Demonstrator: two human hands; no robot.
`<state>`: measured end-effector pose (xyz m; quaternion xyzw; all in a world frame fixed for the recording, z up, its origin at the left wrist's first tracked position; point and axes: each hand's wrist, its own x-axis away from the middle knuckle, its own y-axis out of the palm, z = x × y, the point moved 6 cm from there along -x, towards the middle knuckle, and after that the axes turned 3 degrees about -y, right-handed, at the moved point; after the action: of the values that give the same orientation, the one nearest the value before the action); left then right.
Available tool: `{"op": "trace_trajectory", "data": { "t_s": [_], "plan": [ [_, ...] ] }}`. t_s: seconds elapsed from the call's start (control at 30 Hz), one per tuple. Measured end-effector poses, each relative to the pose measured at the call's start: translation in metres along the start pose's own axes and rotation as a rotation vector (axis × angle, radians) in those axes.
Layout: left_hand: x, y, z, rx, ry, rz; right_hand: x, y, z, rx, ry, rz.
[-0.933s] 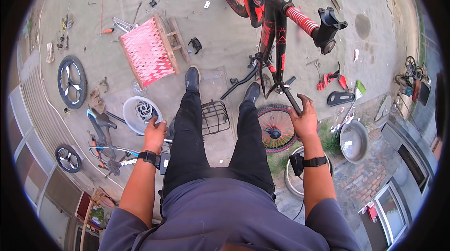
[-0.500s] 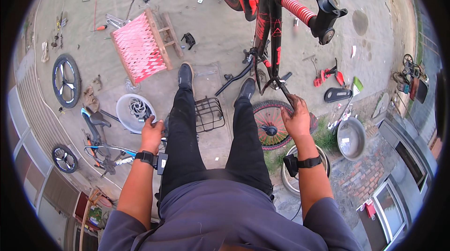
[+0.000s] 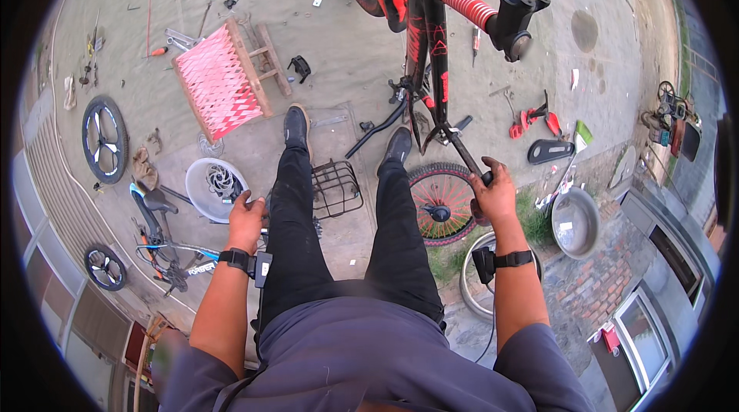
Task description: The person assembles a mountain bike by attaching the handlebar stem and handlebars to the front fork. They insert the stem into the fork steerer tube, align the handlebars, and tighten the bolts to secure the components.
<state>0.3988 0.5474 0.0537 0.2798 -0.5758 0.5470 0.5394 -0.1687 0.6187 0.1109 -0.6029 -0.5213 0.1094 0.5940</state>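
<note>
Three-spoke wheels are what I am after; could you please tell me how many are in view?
2, both at the left: the upper wheel and the lower wheel, below it in the picture. More may be hidden behind the person's body.

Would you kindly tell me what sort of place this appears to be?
Probably an outdoor bicycle repair yard, judging by the black bike frame, the red-spoked wheel and the wrenches on the ground.

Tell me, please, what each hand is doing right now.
Left hand: loosely open, fingers slightly curled near the bowl, nothing visibly held.
Right hand: closed, holding the bike's black tube near its end.
</note>
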Motion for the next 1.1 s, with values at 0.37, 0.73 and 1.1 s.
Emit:
{"op": "trace_trajectory", "data": {
  "t_s": [0.37,0.73,1.1],
  "plan": [
    [0.005,0.006,0.008,-0.011,0.001,-0.01,-0.001,0.003,0.003,-0.05,0.099,-0.073],
    [0.002,0.009,0.007,0.044,0.024,0.014,-0.002,0.005,0.007,-0.077,0.107,-0.058],
    [0.0,0.007,0.007,-0.011,0.0,-0.016,-0.004,0.008,0.013,-0.076,0.101,-0.067]
  ]
}}
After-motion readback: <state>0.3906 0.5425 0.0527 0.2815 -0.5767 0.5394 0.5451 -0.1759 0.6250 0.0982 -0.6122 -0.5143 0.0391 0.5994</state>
